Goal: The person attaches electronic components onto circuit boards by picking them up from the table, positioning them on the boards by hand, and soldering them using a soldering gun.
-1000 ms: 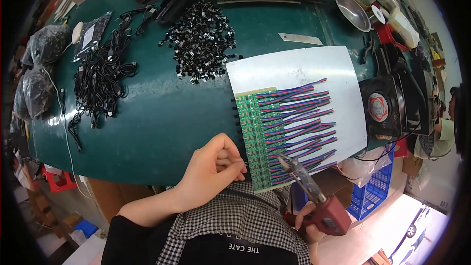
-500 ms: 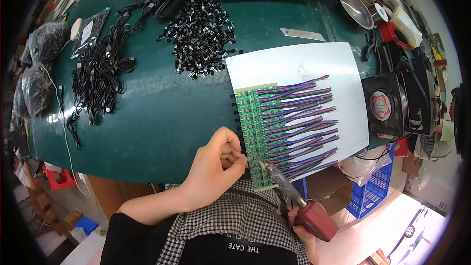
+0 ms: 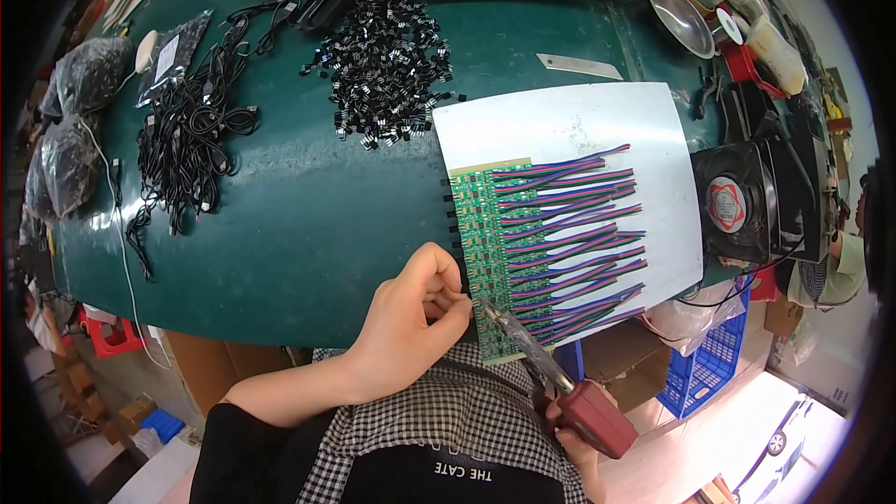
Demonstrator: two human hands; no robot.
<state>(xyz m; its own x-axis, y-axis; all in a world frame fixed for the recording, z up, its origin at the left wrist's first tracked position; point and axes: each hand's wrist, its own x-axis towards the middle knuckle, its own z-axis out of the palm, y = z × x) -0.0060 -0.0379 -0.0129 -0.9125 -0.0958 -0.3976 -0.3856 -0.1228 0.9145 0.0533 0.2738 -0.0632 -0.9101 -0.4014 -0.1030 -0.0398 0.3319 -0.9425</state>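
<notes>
Fingers of the left hand (image 3: 415, 322) are pinched together at the near-left edge of the green circuit board (image 3: 481, 257), which lies on a white sheet (image 3: 569, 126) on the green table (image 3: 308, 224). Coloured wires (image 3: 574, 243) fan off its right side. Right hand (image 3: 569, 434) grips a red-handled soldering iron (image 3: 551, 378), tip at the board's near corner: soldering looks under way, calling for a steady tip.

- An electronics assembly workshop: soldering iron (image 3: 551, 375) in the right hand (image 3: 581, 448).
- Wired green circuit boards (image 3: 490, 257) beside the left hand (image 3: 415, 317).
- Black connector heap (image 3: 387, 65) beyond both hands.
</notes>
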